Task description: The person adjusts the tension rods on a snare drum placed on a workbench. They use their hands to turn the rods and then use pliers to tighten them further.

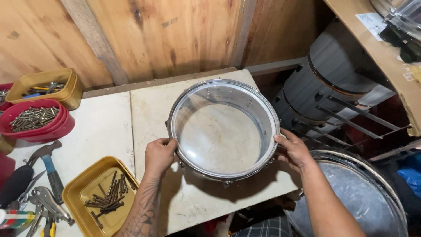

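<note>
head camera looked down on one snare drum (pixel 223 129) with a clear head, lying flat on the pale worktable (pixel 105 127), gripped at opposite sides of its chrome rim by the left hand (pixel 160 154) and the right hand (pixel 293 150), both curled closed on the hoop. the step appeared to be seating or turning the drum; any shift would have called for an even two-handed grip. around it sat two yellow trays (pixel 74 193), one of them holding dark bolts (pixel 108 198), one red bowl (pixel 41 127) of screws, one blue-handled hammer (pixel 49 169) and pliers (pixel 46 202), with two grey drum shells (pixel 324 83) stacked at right.
</note>
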